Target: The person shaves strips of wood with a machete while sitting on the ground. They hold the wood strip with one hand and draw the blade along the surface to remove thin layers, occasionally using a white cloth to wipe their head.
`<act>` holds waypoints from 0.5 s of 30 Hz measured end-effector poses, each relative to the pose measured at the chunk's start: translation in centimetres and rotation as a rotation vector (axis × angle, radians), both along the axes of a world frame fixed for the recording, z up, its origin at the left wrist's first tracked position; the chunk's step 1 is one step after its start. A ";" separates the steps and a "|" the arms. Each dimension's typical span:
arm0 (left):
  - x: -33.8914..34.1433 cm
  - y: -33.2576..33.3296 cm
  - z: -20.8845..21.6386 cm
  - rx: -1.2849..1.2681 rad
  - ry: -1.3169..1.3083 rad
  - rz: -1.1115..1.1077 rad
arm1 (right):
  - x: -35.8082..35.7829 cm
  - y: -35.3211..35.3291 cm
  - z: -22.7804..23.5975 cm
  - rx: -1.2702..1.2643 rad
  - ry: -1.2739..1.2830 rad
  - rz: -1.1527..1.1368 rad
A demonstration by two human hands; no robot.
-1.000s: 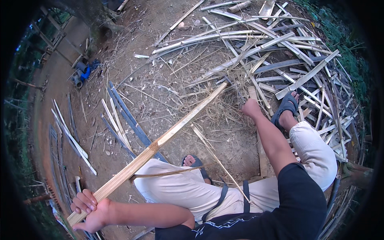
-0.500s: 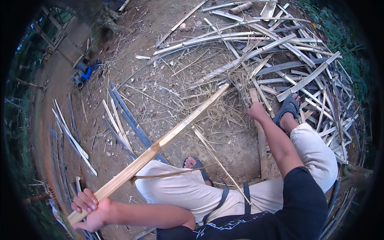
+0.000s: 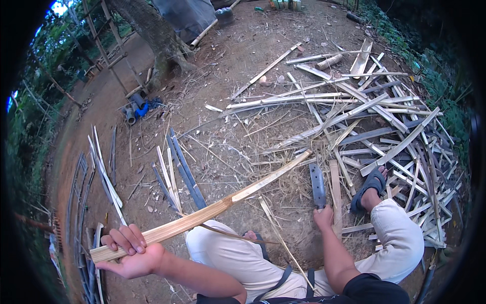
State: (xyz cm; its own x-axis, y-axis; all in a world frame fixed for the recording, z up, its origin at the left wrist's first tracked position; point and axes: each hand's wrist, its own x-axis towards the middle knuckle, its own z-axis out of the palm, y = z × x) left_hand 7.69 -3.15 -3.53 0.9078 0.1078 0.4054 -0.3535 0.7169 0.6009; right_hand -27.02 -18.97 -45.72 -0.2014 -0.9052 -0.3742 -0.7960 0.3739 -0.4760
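My left hand (image 3: 132, 250) is wrapped round the near end of a long split bamboo strip (image 3: 212, 209). The strip slants up to the right across my left knee, its far end over the fibre litter on the ground. In my right hand (image 3: 324, 219) is the handle of a machete (image 3: 317, 186), its broad dark blade with several holes pointing away from me. Beside the blade, on its right, lies a flat brown wooden board (image 3: 335, 195). A thin pale sliver (image 3: 283, 238) and a narrow brown strip (image 3: 238, 235) rest across my left leg and lap.
A large tangled heap of split bamboo (image 3: 400, 126) spreads on the right, around my right sandal (image 3: 370, 188). Dark and pale strips (image 3: 185, 167) lie at the left. Farther off are dark tubes with a blue cloth (image 3: 136, 109), a tree trunk (image 3: 152, 35) and a grey tarp (image 3: 186, 17).
The view has tilted up, showing more far ground. My right hand has shifted, and the machete blade now shows plainly. My left hand still grips the bamboo strip.
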 end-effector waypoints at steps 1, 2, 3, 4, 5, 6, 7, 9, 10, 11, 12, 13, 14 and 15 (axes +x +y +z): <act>-0.2 0.0 0.0 0.002 -0.005 -0.017 | -0.2 0.4 0.3 0.006 0.052 0.022; -0.4 0.1 0.0 -0.002 -0.019 -0.025 | -0.3 0.9 0.5 0.012 0.103 0.046; -0.7 0.2 0.1 -0.007 -0.038 -0.036 | 0.0 0.9 1.3 0.017 0.149 0.066; -0.9 0.3 0.4 -0.011 -0.059 -0.043 | 0.6 0.4 2.2 0.077 0.200 0.047; -1.3 0.4 0.7 -0.031 -0.066 -0.049 | 1.3 -0.3 3.1 -0.003 0.141 0.084; -1.7 0.1 0.8 -0.048 -0.069 -0.061 | 2.4 -0.9 5.9 -0.078 0.086 0.115; -2.2 -0.1 0.9 -0.065 -0.071 -0.076 | 3.6 -1.7 8.2 -0.206 0.004 0.215; -3.3 -0.2 1.2 -0.089 -0.148 -0.151 | 6.5 -3.2 12.7 -0.461 -0.125 0.434; -3.8 0.0 1.5 -0.102 -0.186 -0.187 | 8.0 -3.9 15.0 -0.588 -0.176 0.554; -4.3 0.5 2.1 -0.098 -0.240 -0.235 | 9.4 -4.3 17.1 -0.640 -0.173 0.639; -4.8 1.5 3.2 -0.089 -0.302 -0.271 | 11.0 -4.5 19.1 -0.692 -0.182 0.733; -5.2 2.2 4.2 -0.086 -0.361 -0.313 | 11.7 -4.7 20.9 -0.688 -0.203 0.828; -5.3 2.9 5.1 -0.079 -0.451 -0.411 | 11.9 -4.7 22.6 -0.680 -0.217 0.919; -5.3 3.2 5.9 -0.098 -0.471 -0.477 | 12.0 -4.9 23.6 -0.675 -0.225 1.008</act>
State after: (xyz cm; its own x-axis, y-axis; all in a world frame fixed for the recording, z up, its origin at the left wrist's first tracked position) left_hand 2.41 0.05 2.42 0.5937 -0.2046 0.7783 -0.1929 0.9028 0.3845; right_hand -15.03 -23.89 -22.12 0.7073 -0.6438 0.2921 -0.4614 -0.7334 -0.4992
